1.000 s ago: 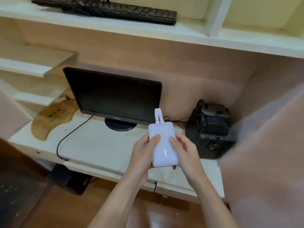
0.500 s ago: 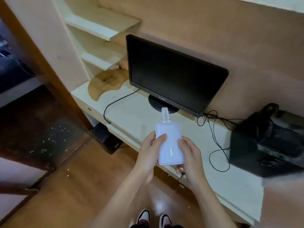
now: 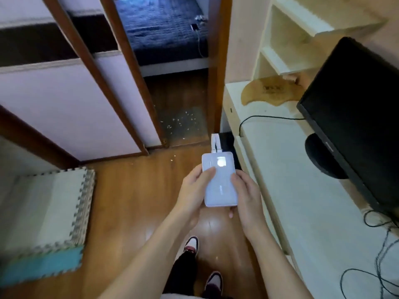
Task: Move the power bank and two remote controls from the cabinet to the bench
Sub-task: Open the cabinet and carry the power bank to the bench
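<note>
L hand (image 3: 195, 188) + R hand (image 3: 245, 196) | both gripping power bank (image 3: 220, 182) | fingers underneath prob. curled

Power bank (image 3: 219, 182) between both hands, over the floor (image 3: 133, 203); cabinet shelf (image 3: 302, 190) with monitor (image 3: 354, 108) right, foam mat (image 3: 47, 212) left.

Both bare forearms extend forward from the lower edge of the view and converge toward the centre. The left hand (image 3: 195, 186) cups one long edge of the power bank (image 3: 220, 180), thumb laid across its upper face, fingers hidden beneath. The right hand (image 3: 246, 190) clasps the opposite long edge, thumb resting along the face near the rim; one fingertip shows below the lower corner. Wrists are nearly straight, palms turned inward toward each other. Below, both feet in shoes and one dark trouser leg are visible.
</note>
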